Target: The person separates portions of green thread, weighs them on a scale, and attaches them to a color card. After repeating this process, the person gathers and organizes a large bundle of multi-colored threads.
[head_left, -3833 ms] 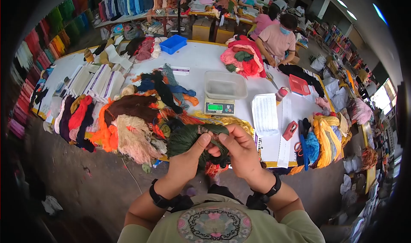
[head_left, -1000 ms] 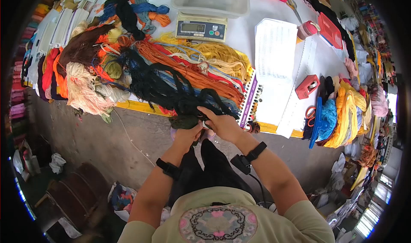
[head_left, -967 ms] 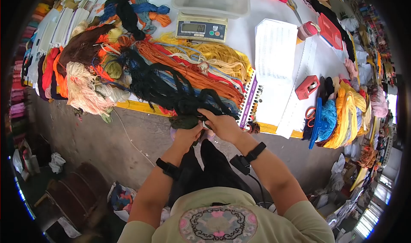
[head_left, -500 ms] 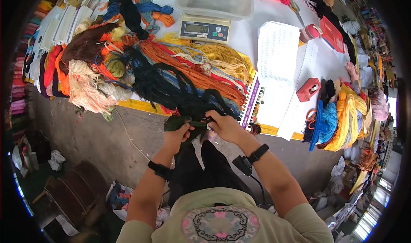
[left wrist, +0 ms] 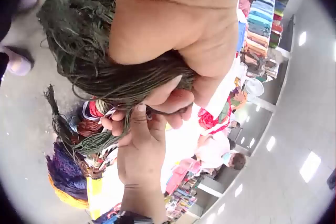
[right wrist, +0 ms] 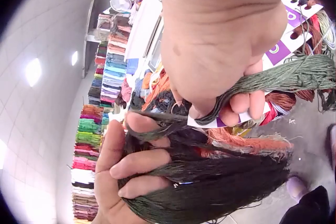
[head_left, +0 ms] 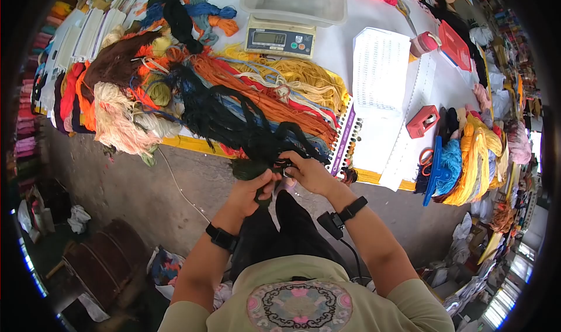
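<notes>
White lettering, apparently "Cross Stitch", stands on the purple strip [head_left: 343, 140] of a punched card [head_left: 350, 137]; digits on the scale [head_left: 280, 42] and rows on the printed sheet [head_left: 381, 72] are illegible.

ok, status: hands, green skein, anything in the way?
Left hand grips the dark green skein. Right hand holds green strands. Loose dark yarn on table just beyond, might snag.

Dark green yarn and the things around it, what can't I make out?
Head view: print on the paper sheet and digits on the scale, too small; clear bin, far rim cut by top edge.
Left wrist view: part of the dark green yarn, behind the left hand.
Right wrist view: middle of the punched card, behind the right hand.
</notes>
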The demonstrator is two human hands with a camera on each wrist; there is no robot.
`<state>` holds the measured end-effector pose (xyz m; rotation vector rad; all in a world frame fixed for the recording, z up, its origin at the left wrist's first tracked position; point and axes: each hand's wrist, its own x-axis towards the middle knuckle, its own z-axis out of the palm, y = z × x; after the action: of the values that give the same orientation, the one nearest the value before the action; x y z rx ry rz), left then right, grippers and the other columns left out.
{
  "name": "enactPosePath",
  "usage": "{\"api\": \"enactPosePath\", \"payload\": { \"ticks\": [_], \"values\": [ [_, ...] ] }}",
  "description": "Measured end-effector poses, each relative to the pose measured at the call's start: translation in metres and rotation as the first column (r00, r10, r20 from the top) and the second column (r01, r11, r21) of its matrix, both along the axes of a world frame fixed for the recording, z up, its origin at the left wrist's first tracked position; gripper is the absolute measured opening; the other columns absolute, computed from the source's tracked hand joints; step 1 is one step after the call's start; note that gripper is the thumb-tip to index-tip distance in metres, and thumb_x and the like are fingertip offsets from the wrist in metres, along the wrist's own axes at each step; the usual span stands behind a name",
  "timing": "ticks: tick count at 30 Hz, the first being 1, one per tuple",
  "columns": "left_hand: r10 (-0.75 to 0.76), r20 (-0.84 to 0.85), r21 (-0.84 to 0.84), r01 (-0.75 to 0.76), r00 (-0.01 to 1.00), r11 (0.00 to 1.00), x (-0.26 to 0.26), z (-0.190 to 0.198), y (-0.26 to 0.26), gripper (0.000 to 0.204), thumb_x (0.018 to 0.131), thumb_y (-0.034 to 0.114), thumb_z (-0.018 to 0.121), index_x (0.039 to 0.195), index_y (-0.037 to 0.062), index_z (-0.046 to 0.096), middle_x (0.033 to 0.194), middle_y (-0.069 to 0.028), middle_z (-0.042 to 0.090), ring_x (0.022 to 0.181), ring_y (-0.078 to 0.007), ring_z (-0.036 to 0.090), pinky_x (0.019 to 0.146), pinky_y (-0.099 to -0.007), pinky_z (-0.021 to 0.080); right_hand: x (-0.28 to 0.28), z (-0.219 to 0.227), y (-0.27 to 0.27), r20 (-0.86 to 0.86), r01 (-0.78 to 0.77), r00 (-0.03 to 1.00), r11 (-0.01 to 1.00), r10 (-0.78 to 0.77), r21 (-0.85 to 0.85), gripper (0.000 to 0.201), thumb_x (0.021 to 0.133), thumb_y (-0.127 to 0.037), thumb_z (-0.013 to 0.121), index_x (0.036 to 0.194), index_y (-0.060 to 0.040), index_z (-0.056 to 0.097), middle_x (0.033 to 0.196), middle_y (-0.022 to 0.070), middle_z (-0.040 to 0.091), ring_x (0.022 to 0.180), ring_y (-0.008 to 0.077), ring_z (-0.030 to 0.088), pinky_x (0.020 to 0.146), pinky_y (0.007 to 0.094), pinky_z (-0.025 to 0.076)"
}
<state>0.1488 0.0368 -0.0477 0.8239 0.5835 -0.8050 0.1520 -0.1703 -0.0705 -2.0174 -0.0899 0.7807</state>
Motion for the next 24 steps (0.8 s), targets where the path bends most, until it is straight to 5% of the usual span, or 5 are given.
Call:
{"api": "enactPosePath", "payload": {
  "ticks": [3,8,15,20,24],
  "values": [
    [-0.17,0.016,-0.204,0.17,0.985,0.964,0.008,0.007,-0.006,0.014,0.09,0.013,0.057,0.098,0.0016,0.061,0.079,-0.0032,0.061,0.058,-0.0082,0.049,0.047,-0.0192,0.034,-0.004,-0.004,0.0,-0.027,0.053,0.998,0.997,-0.052,0.06,0.044,0.088,-0.012,0.058,0.13,-0.0149,0.045,0.092,0.014,0.067,0.087,0.0261,0.066,0.076,0.0358,0.049],
    [-0.746,0.201,0.624,0.504,0.635,0.598,0.009,-0.003,-0.022,0.018,0.092,0.012,0.047,0.104,0.0034,0.058,0.078,-0.0073,0.062,0.051,-0.0125,0.054,0.045,-0.0254,0.04,-0.008,0.003,0.002,-0.211,0.223,0.962,0.943,-0.172,0.246,0.058,0.082,-0.01,0.066,0.136,-0.0153,0.045,0.098,0.0093,0.067,0.087,0.0137,0.062,0.079,0.0301,0.048],
    [-0.935,0.315,0.808,0.471,0.164,0.354,0.027,-0.019,-0.025,0.016,0.091,0.009,0.049,0.104,0.0046,0.058,0.081,-0.0064,0.064,0.051,-0.0119,0.055,0.043,-0.0263,0.04,-0.02,0.001,0.003,-0.065,0.225,0.974,0.935,-0.215,0.275,0.054,0.081,-0.002,0.055,0.133,-0.0129,0.05,0.088,0.0089,0.067,0.069,0.0125,0.063,0.064,0.0273,0.054],
    [-0.575,0.07,-0.231,0.574,0.815,0.786,0.04,-0.037,0.004,0.028,0.093,0.014,0.055,0.119,0.0021,0.054,0.11,-0.0143,0.064,0.062,-0.0072,0.057,0.042,-0.0181,0.036,-0.012,0.0,0.002,-0.065,0.172,0.984,0.972,-0.164,0.162,0.045,0.092,-0.031,0.054,0.133,-0.0162,0.048,0.096,0.0116,0.067,0.081,0.0188,0.064,0.075,0.0313,0.05],
    [-0.327,0.005,-0.371,0.306,0.945,0.877,0.038,-0.005,0.04,0.05,0.093,0.016,0.056,0.137,0.0015,0.037,0.114,-0.0146,0.062,0.062,-0.0054,0.053,0.042,-0.0132,0.034,-0.014,-0.01,0.005,-0.044,0.138,0.99,0.982,-0.133,0.131,0.051,0.095,-0.051,0.039,0.132,-0.0175,0.047,0.102,0.0151,0.065,0.092,0.0296,0.063,0.084,0.037,0.046]
  ]
}}
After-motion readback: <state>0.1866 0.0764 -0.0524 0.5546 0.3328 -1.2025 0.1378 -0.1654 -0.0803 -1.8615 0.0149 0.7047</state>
